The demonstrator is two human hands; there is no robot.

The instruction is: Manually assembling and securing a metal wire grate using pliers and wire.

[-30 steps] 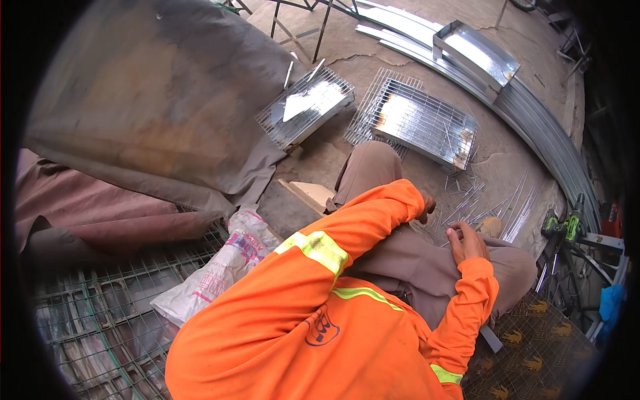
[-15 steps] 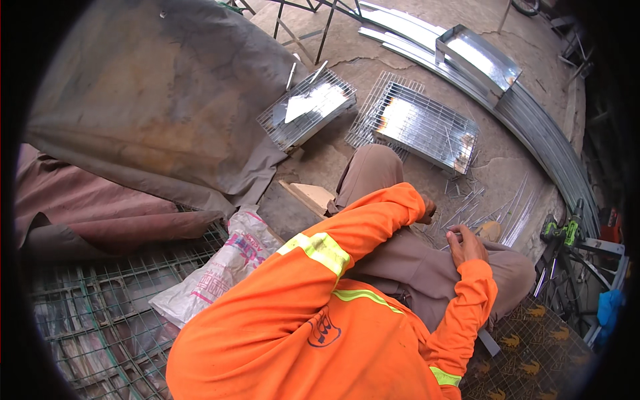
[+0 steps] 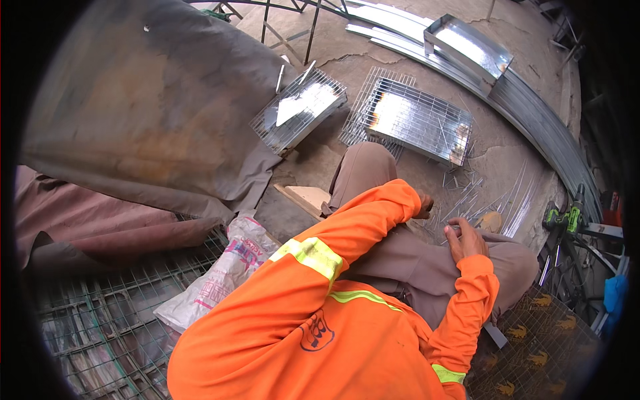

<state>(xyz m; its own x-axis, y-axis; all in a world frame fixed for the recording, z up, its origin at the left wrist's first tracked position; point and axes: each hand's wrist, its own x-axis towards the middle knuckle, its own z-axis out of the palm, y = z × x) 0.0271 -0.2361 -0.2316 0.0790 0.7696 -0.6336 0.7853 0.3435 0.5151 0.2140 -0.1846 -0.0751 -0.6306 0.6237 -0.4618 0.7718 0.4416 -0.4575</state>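
Observation:
My left hand [image 3: 425, 205] sits past the cuff of my orange sleeve, beside my raised left knee; its fingers are mostly hidden. Over my right thigh, my right hand [image 3: 469, 241] is bent, thumb and fingers closed around something small and dark that I cannot make out. Thin cut metal rods [image 3: 460, 200] lie scattered on the floor just beyond both hands. Farther off stands a shiny sheet-metal tray [image 3: 420, 120] topped with a wire grid, a loose mesh panel [image 3: 353, 123] under its left side. Left of it is a second metal tray [image 3: 300, 110] with a grid and loose strips on it.
Long metal strips [image 3: 533, 117] curve along the far right, an open metal tray [image 3: 470, 47] on them. Green-and-black power tools [image 3: 563, 217] stand at right. A brown tarp [image 3: 153, 100], a printed white sack [image 3: 223, 273] and green wire mesh [image 3: 100, 320] lie at left.
The view has shifted slightly, so the trays and floor appear a little farther left. My right hand has tilted slightly; both hands stay in nearly the same places.

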